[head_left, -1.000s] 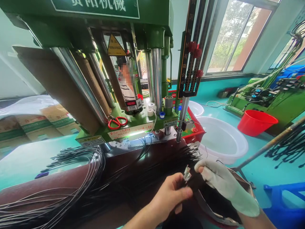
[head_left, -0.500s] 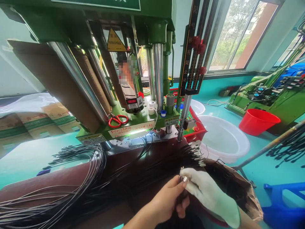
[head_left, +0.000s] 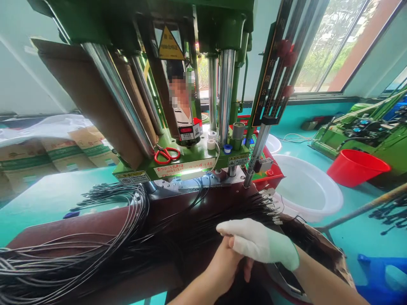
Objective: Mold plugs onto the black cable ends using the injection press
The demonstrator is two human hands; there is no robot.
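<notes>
White-gloved right hand (head_left: pixel 259 245) covers bare left hand (head_left: pixel 222 267) on black cables (head_left: pixel 197 231) before the green press (head_left: pixel 190 163); their grip cannot be told. Keeping strands untangled seems wise.

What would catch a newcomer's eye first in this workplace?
The tall green machine with shiny steel columns fills the middle. Below it, black cables spread over the brown table, where the white-gloved right hand lies over the bare left hand. A red bucket stands far right.
</notes>
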